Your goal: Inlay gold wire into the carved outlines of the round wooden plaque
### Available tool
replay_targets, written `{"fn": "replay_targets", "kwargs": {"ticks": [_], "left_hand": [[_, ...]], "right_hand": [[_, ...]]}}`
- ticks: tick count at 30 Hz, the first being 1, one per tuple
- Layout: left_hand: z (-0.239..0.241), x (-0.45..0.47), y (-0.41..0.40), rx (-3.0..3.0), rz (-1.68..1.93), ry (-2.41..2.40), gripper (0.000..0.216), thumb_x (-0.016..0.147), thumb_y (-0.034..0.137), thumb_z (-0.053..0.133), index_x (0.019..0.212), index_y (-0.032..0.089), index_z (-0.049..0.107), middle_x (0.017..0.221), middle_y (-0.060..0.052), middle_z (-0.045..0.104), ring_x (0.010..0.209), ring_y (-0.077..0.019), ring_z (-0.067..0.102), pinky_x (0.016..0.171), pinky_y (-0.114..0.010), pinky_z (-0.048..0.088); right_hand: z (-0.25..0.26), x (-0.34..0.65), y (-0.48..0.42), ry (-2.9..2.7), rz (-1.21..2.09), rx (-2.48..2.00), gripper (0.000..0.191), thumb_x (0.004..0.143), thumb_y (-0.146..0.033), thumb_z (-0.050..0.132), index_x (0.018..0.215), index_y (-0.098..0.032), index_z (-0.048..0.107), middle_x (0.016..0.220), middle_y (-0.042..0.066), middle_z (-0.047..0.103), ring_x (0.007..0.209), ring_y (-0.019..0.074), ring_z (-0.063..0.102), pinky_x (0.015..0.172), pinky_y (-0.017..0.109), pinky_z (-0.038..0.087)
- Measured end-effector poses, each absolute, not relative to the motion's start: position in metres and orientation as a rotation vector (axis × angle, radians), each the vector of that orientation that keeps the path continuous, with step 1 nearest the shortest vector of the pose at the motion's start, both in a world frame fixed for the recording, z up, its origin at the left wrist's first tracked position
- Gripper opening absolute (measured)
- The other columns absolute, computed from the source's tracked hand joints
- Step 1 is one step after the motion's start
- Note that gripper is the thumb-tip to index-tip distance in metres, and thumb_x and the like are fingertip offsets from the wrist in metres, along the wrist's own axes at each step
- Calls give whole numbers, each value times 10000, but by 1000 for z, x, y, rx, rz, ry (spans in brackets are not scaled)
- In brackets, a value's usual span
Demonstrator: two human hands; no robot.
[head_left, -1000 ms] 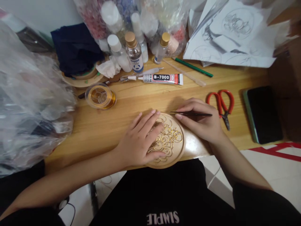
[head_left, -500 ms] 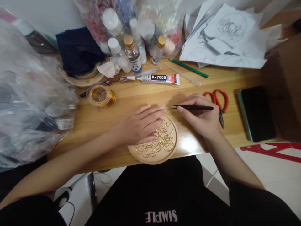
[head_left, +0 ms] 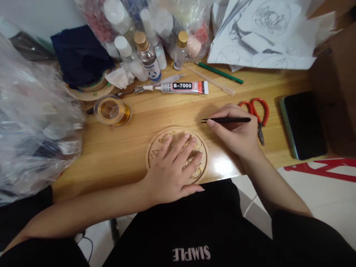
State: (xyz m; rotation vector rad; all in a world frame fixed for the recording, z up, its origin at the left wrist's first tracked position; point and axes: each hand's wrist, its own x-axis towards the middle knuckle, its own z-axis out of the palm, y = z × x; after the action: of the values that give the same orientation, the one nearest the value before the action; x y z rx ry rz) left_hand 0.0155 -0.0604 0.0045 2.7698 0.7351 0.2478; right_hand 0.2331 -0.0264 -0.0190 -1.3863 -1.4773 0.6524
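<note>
A round wooden plaque [head_left: 151, 150] with gold wire outlines lies at the table's front edge. My left hand [head_left: 174, 168] rests over it with fingers spread, hiding much of the pattern. To the right of the plaque, my right hand [head_left: 236, 129] holds black tweezers [head_left: 230, 120] between thumb and fingers. Their tips point left, just above the table and apart from the plaque. Red-handled pliers [head_left: 261, 111] lie right behind my right hand, partly covered by it. A spool of gold wire [head_left: 112, 110] stands to the left of the plaque.
At the back are a B-7000 glue tube [head_left: 183, 87], a green pencil [head_left: 221, 72], small bottles [head_left: 150, 61] and paper drawings [head_left: 261, 40]. A phone [head_left: 304, 124] lies at right, beside a brown box [head_left: 339, 96]. A plastic bag [head_left: 39, 115] fills the left side.
My left hand has moved from the plaque's far left part down toward its near side, fingers spreading over the middle. My right hand keeps the tweezers. The whole view has shifted slightly.
</note>
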Motion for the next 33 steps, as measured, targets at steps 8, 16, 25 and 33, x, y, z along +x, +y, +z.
{"fn": "replay_targets", "kwargs": {"ticks": [8,16,25,33], "left_hand": [[-4,15,-59,2755,247,767,755,918,677,350,1382,94,469,1432,-250,430,1371,-421,340,1096,-606,263],[-11,17,-63,2777,257,812,737,923,677,331,1387,120,464,1442,-229,430,1371,-407,347,1102,-591,239],[-12,16,-64,2788,245,800,723,892,699,394,1382,172,474,1446,-235,420,1370,-419,347,1095,-596,245],[-10,18,-64,2778,215,826,796,894,698,390,1419,101,424,1454,-220,427,1375,-398,338,1114,-571,227]], "right_hand": [[-22,234,-25,-1490,636,-1396,93,741,-183,751,734,-244,681,700,3,645,686,168,604,630,347,469],[-18,234,-25,-1496,683,-1429,63,753,-151,720,739,-193,675,710,9,631,694,140,589,640,314,448],[-18,233,-24,-1467,698,-1422,78,739,-152,732,737,-214,684,708,15,637,678,136,580,596,298,441],[-17,233,-25,-1463,706,-1427,73,740,-147,726,734,-209,688,706,17,641,684,139,585,623,309,440]]}}
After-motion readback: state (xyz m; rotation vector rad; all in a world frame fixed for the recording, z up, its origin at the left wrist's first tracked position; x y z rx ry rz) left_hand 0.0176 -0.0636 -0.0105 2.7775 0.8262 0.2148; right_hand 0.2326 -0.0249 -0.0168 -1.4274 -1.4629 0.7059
